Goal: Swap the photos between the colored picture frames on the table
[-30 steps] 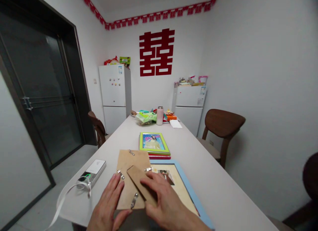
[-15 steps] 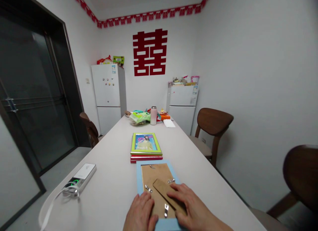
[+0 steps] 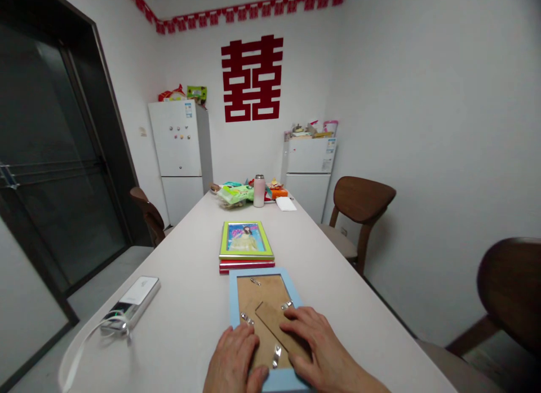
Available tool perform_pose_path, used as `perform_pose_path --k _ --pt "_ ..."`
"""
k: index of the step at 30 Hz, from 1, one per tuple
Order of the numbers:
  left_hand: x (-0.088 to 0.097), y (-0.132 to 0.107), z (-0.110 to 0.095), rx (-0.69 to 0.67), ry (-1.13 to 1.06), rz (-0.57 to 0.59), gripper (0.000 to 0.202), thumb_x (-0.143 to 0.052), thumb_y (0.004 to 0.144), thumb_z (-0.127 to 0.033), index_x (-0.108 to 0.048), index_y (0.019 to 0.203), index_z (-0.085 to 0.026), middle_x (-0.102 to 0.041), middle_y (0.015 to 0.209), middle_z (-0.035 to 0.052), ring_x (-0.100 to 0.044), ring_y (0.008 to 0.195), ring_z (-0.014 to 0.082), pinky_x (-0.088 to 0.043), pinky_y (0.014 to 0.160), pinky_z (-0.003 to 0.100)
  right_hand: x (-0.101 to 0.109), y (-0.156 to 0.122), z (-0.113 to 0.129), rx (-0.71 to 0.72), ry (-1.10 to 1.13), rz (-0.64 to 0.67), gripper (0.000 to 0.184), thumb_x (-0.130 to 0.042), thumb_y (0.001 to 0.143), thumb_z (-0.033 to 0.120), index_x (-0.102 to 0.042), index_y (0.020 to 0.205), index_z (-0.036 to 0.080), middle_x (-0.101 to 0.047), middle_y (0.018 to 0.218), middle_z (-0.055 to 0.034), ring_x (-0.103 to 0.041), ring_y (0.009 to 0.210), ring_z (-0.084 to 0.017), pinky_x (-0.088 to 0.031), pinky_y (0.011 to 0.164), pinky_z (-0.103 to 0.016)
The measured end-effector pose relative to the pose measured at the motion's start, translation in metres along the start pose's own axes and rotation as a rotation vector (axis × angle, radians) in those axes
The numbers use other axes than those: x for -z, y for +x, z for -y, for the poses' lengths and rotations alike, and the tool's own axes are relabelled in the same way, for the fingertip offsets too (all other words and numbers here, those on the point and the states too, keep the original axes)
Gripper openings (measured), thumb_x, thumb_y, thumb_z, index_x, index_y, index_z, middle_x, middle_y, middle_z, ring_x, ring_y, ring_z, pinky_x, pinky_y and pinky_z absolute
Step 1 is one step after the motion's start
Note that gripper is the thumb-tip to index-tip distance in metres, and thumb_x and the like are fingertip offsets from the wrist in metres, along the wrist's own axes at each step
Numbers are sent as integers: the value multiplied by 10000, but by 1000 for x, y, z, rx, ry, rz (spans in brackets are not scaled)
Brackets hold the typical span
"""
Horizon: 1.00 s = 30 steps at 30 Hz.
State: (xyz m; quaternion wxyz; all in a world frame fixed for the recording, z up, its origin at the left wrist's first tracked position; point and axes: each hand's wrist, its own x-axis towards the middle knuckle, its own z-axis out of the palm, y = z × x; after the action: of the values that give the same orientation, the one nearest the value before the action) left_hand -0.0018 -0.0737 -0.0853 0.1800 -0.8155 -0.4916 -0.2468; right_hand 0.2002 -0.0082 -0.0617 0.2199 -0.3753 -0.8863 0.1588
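A light blue picture frame lies face down on the table, its brown backing board showing. Small metal turn clips sit along the board's edges. A brown stand leg lies slanted across the board and looks flat against it. My left hand grips the frame's near left side, fingers bent over the edge and thumb near the bottom. My right hand is over the near right side, its fingers on the stand leg and board beside the right clip, thumb lower down. It partly hides the leg.
Beyond the blue frame lies a stack of frames, a green one on top of red ones. A power bank with a white cable is at the left. Farther back stand a pink bottle and green bags. Chairs flank the table.
The stand leg now lies flatter against the backing board. Both hands stay on the blue frame, with the right fingers shifted slightly. The whole view has tilted a little downward.
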Motion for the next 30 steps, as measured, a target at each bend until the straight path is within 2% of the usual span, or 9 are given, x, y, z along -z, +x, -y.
perform_pose_path --k 2,4,8,13,17,21,26,30 --pt "-1 -1 2 -34 -30 11 465 -519 679 -494 -499 993 -152 -625 1004 112 -590 903 251 -511 713 405 1 5 -6 -29 4 -46 327 -500 656 241 -581 971 206 -512 1089 -81 -415 1025 -220 -303 883 -368" --pt "-2 -2 4 -51 -66 47 486 -503 664 -545 -502 984 -180 -611 1039 99 -575 932 248 -497 733 403 2 11 -14 -80 -8 -92 274 -456 713 249 -596 940 185 -530 1030 -90 -443 968 -206 -332 853 -344" --pt "2 3 1 -13 -149 155 362 -487 698 -514 -521 899 -215 -572 1108 80 -540 993 232 -454 798 408 0 23 -29 -144 -55 -127 238 -453 712 190 -618 883 183 -542 923 -77 -459 887 -191 -358 810 -312" --pt "10 8 -5 57 -247 234 307 -506 689 -506 -531 784 -215 -572 1110 66 -516 1020 259 -414 824 479 -3 33 -28 -160 -76 -122 246 -453 715 164 -615 900 171 -520 918 -79 -450 879 -183 -361 802 -290" --pt "11 11 -8 104 -279 253 354 -546 643 -534 -533 742 -195 -573 1102 104 -511 1022 278 -388 855 486 0 36 -24 -144 -123 -74 229 -439 734 165 -632 856 168 -515 915 -85 -450 881 -190 -363 795 -298" --pt "10 11 -9 83 -247 295 369 -516 662 -543 -528 750 -185 -565 1104 132 -511 1015 302 -392 831 529 -1 39 -26 -127 -140 -55 228 -432 746 168 -632 857 172 -516 906 -81 -459 870 -186 -373 779 -296" --pt "7 6 -8 81 -247 238 358 -525 670 -522 -518 797 -188 -558 1121 111 -502 1033 279 -397 854 489 -4 41 -28 -150 -95 -74 234 -409 760 175 -637 713 152 -516 959 -89 -480 879 -172 -380 789 -273" --pt "5 5 -6 53 -222 243 357 -534 661 -521 -517 783 -186 -573 1098 117 -516 1013 284 -410 837 494 -2 37 -28 -160 -70 -54 248 -396 756 159 -638 706 146 -521 986 -95 -489 899 -170 -381 805 -270"
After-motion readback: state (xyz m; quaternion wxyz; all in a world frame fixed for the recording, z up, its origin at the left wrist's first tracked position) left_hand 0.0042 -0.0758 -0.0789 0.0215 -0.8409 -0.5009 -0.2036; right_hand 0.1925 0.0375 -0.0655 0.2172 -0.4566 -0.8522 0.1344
